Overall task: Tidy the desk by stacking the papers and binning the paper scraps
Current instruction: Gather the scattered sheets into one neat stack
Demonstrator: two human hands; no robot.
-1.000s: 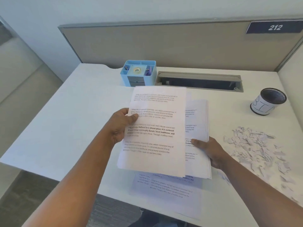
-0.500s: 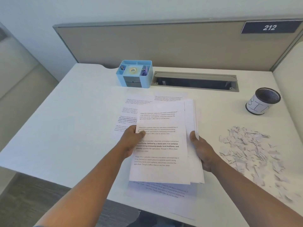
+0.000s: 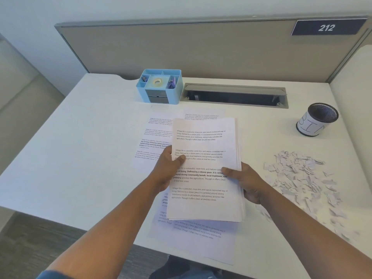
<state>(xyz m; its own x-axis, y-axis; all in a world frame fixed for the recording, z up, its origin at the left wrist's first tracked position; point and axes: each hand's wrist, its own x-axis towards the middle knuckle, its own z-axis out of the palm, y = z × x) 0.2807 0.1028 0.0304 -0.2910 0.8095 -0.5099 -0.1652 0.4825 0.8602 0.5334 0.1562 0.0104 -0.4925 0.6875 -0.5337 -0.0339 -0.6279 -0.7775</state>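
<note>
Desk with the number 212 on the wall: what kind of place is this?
Probably an office cubicle: a grey partition with a 212 sign behind a white desk, a blue organizer with tape, and printed papers.

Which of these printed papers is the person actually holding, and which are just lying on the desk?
Both hands grip the thick stack in the middle; the single sheets peeking out around it lie flat, untouched.
</note>
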